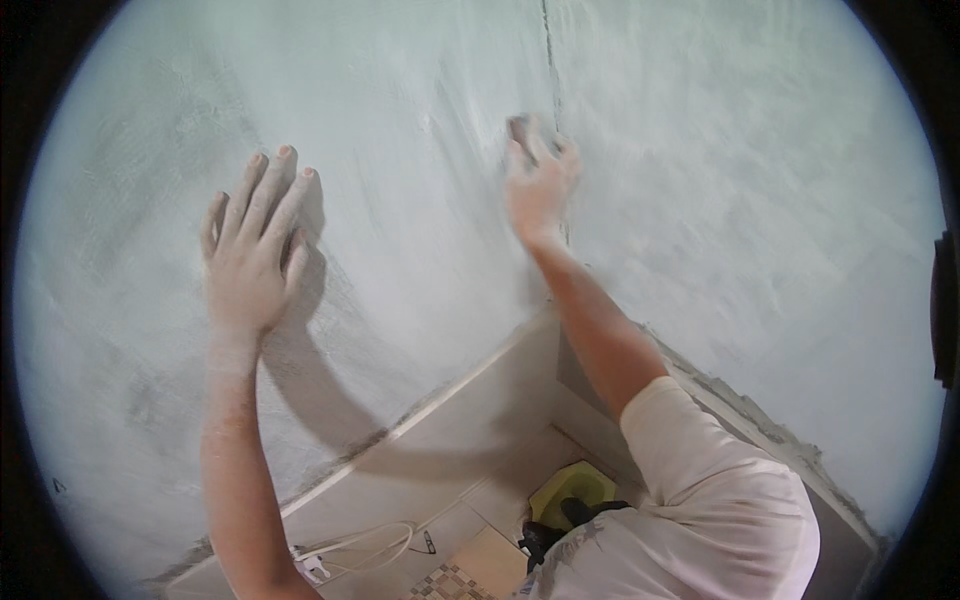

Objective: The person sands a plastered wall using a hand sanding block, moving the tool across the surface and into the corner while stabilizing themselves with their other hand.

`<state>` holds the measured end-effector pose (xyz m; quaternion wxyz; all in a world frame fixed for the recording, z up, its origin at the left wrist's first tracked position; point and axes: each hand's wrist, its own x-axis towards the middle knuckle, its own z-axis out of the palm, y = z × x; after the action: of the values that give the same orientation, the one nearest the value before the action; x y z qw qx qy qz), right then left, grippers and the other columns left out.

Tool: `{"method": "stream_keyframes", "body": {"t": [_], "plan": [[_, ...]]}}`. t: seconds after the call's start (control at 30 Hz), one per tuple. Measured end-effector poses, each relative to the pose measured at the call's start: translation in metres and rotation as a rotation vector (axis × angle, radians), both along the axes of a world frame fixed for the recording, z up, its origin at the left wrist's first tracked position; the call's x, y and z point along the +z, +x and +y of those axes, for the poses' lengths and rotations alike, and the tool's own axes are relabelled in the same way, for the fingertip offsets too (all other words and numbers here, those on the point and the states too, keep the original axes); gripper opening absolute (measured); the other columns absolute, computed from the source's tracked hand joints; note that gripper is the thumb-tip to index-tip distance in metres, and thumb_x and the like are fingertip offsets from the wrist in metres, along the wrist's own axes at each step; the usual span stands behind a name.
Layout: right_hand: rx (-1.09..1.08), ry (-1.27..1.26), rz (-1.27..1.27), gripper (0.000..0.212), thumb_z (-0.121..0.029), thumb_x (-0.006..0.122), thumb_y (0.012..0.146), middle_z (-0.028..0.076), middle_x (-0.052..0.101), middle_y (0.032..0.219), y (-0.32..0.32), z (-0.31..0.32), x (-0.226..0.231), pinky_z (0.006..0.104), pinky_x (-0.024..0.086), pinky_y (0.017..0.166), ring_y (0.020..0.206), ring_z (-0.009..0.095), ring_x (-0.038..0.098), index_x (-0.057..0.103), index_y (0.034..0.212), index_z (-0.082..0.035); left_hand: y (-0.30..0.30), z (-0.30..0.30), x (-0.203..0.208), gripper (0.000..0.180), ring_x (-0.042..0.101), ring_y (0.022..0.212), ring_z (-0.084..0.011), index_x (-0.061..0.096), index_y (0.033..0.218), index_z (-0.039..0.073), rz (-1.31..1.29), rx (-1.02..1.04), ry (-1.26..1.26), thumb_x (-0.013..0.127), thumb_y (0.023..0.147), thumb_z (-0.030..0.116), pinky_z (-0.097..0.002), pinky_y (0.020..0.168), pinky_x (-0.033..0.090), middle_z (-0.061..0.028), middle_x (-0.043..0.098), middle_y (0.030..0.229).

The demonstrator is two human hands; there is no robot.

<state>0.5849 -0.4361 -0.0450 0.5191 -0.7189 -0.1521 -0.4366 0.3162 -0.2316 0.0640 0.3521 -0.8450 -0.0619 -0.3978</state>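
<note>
My left hand, dusted white, is stretched out with its fingers raised against the grey-white plastered wall. It holds nothing and throws a shadow on the plaster. Up by the corner, my right hand grips a small dark pad, perhaps sandpaper or a sanding block, against the wall. The hand is slightly blurred and its fingers hide part of the pad. Pale dust and faint streaks mark the plaster between the hands.
A dark crack runs down the wall corner. Rough-edged light panels line the lower walls. Below, a white cable lies near patterned floor tiles. Dark shoes stand at a yellow-green object.
</note>
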Motion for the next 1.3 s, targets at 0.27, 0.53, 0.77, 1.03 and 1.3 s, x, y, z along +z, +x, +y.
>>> {"method": "stream_keyframes", "body": {"t": [0.27, 0.53, 0.77, 1.03, 1.3], "plan": [[0.185, -0.241, -0.196, 0.053, -0.032, 0.061, 0.106, 0.027, 0.051, 0.141, -0.037, 0.012, -0.091, 0.0531, 0.04, 0.111, 0.133, 0.046, 0.046, 0.056, 0.156, -0.017, 0.023, -0.002, 0.006, 0.059, 0.027, 0.161, -0.0117, 0.044, 0.162, 0.034, -0.018, 0.014, 0.056, 0.054, 0.104, 0.034, -0.0451, 0.135, 0.016, 0.0087, 0.032, 0.175], [0.028, -0.013, -0.001, 0.053, -0.03, 0.069, 0.102, 0.029, 0.051, 0.14, -0.019, 0.018, -0.014, 0.0508, 0.039, 0.111, 0.13, 0.043, 0.047, 0.061, 0.152, -0.014, 0.021, 0.0, -0.001, 0.054, 0.028, 0.16, -0.0102, 0.047, 0.159, 0.035, -0.037, 0.011, 0.042, 0.051, 0.106, 0.036, -0.0427, 0.135, 0.016, 0.0089, 0.035, 0.173], [0.172, 0.072, 0.001, 0.051, -0.027, 0.069, 0.101, 0.016, 0.064, 0.141, -0.02, 0.006, -0.175, 0.0465, 0.04, 0.11, 0.123, 0.037, 0.055, 0.063, 0.15, -0.014, 0.027, -0.011, 0.0, 0.056, 0.036, 0.156, -0.0083, 0.051, 0.155, 0.04, -0.106, 0.011, 0.048, 0.054, 0.1, 0.033, -0.0422, 0.132, 0.025, 0.0125, 0.041, 0.169], [0.132, 0.024, 0.08, 0.052, -0.029, 0.067, 0.103, 0.024, 0.052, 0.149, -0.055, 0.027, -0.044, 0.0497, 0.035, 0.116, 0.136, 0.042, 0.046, 0.061, 0.151, -0.011, 0.015, 0.002, -0.007, 0.053, 0.035, 0.157, -0.0099, 0.056, 0.153, 0.039, -0.106, 0.017, 0.045, 0.057, 0.1, 0.034, -0.0391, 0.132, 0.018, 0.0109, 0.042, 0.17], [0.173, 0.151, 0.242, 0.051, -0.024, 0.068, 0.102, 0.022, 0.051, 0.149, -0.017, 0.007, -0.187, 0.0514, 0.037, 0.115, 0.133, 0.042, 0.048, 0.062, 0.15, -0.01, 0.021, -0.013, -0.004, 0.055, 0.034, 0.158, -0.0112, 0.059, 0.149, 0.04, -0.154, 0.024, -0.016, 0.058, 0.094, 0.029, -0.0412, 0.132, 0.018, 0.0112, 0.042, 0.17]]}}
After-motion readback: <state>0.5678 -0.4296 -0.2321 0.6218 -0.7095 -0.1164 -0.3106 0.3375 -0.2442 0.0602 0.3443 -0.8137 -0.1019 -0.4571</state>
